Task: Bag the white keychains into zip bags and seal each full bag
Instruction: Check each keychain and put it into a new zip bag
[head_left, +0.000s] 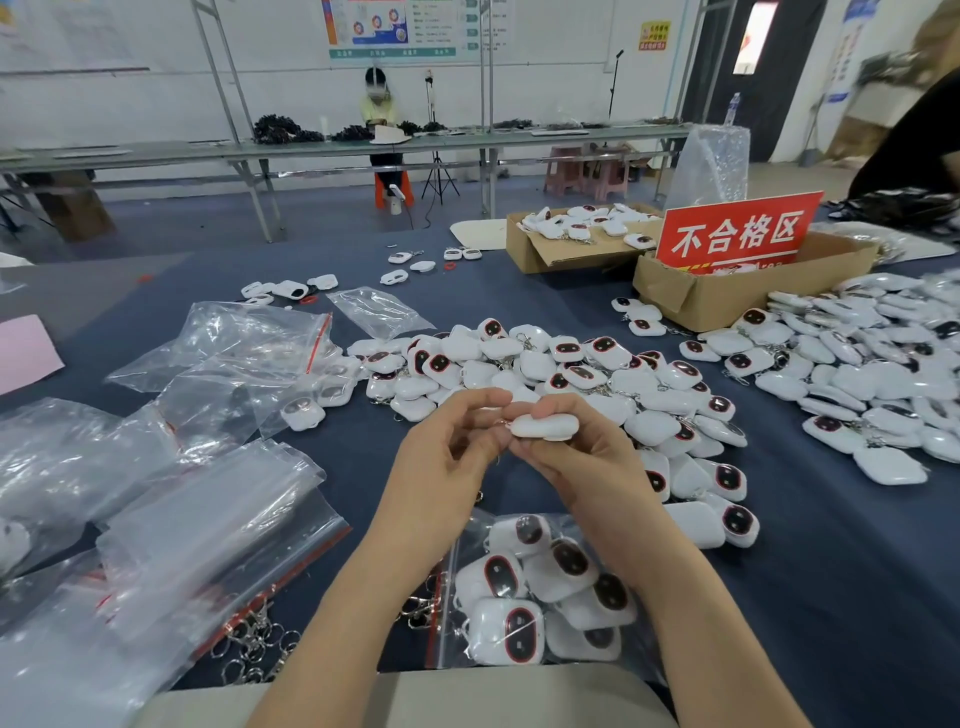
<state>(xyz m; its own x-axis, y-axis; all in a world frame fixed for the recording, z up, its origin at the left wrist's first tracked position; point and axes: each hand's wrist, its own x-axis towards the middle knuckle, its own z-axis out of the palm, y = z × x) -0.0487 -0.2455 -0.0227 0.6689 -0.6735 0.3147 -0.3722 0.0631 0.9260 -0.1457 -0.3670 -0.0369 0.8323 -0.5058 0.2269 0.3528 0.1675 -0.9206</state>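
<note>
Both bare forearms reach forward and converge. The right hand (576, 460) curls its fingers round a small white rounded plastic keychain (545, 427). Just beside it and touching it, the left hand (447, 457), fingers bent, pinches the keychain's nearer end.

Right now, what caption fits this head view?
Left hand and right hand hold a white keychain near a part-filled zip bag.

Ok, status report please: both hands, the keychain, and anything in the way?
Left hand and right hand both hold one white keychain. Part-filled zip bag lies below the wrists. Nothing between hands and bag.
</note>
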